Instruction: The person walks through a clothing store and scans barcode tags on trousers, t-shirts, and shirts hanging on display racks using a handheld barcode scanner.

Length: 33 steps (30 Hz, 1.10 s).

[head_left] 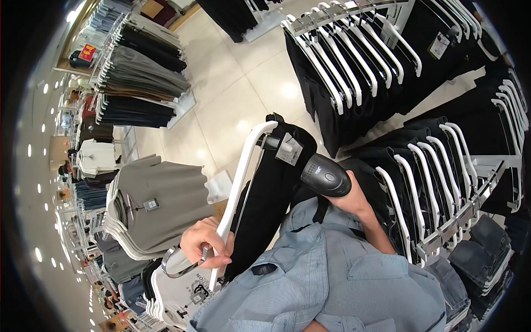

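Observation:
My left hand (206, 243) is closed around the middle of a white hanger (242, 171), near its metal hook. Black trousers (271, 188) hang from this hanger by a clip, with a white paper tag (289, 149) at the waistband. In my right hand (357, 199) is a black handheld scanner (326, 176), its front end close to the tag and pointed toward it. The fingers of my right hand are partly hidden behind the scanner.
White hangers with dark trousers (423, 193) hang on a metal rail at the right, and more black trousers (354, 119) hang at the upper right. Grey shirts (166, 205) hang at the left. Beyond the tiled floor (221, 94) stands another clothes rack (144, 72).

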Motion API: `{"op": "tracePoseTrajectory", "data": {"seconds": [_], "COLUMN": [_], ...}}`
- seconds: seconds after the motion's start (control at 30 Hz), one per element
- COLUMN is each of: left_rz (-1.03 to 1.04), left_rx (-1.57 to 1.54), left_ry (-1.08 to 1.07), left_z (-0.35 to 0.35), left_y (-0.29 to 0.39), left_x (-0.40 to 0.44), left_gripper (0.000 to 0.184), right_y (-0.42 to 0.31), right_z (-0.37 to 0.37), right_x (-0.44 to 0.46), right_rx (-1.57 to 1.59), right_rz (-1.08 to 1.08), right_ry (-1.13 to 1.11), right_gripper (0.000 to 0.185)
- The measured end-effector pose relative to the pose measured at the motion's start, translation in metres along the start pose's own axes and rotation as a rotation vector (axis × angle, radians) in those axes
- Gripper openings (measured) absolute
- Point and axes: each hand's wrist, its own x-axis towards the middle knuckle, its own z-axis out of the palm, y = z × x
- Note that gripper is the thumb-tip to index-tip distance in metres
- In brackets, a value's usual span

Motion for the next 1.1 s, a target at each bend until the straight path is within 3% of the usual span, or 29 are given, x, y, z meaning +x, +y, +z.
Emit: {"op": "tracePoseTrajectory", "data": {"seconds": [1.0, 1.1], "left_rz": [-0.015, -0.023], "left_rx": [-0.006, -0.009], "left_ry": [-0.004, 0.013], "left_z": [-0.007, -0.005], "left_y": [-0.001, -0.001], "left_x": [0.001, 0.0], "left_gripper": [0.023, 0.023], "right_y": [-0.007, 0.0], "right_z": [0.001, -0.002], "right_x": [0.008, 0.007], "right_rx": [-0.049, -0.052], "right_rz": [-0.007, 0.068], "right_ry": [0.047, -0.011], "right_gripper": [0.02, 0.026]}}
